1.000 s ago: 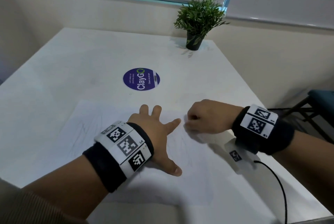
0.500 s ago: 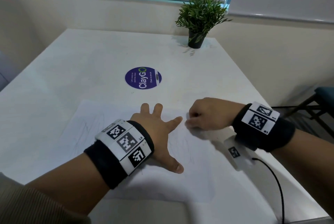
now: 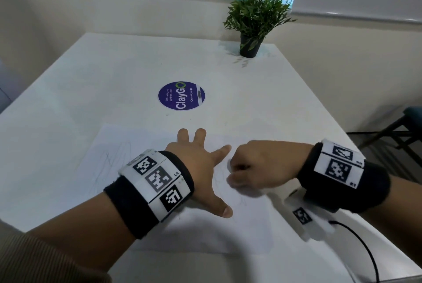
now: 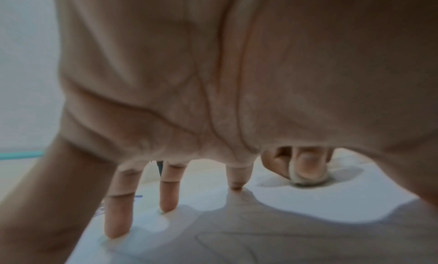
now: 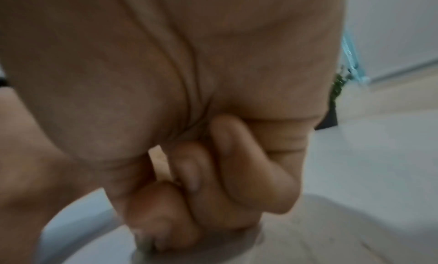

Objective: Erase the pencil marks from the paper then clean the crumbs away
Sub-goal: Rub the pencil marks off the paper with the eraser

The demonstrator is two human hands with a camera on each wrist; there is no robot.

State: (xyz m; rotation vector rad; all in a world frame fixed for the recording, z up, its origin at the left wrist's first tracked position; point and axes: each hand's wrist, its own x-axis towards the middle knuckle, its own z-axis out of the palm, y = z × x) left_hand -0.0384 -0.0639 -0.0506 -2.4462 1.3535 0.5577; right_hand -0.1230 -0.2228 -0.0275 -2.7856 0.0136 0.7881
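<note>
While pressed flat, fingers splayed, the left hand (image 3: 201, 168) pins the paper (image 3: 118, 182) to the white table (image 3: 91, 81). Right hand (image 3: 260, 166): curled, pinching what looks like a pale eraser (image 4: 308, 180) against the sheet, just beside the left forefinger. Faint pencil marks (image 3: 109, 164) lie left of the hands. Beyond: round purple sticker (image 3: 181, 95); potted plant (image 3: 255, 17) at the far edge.
</note>
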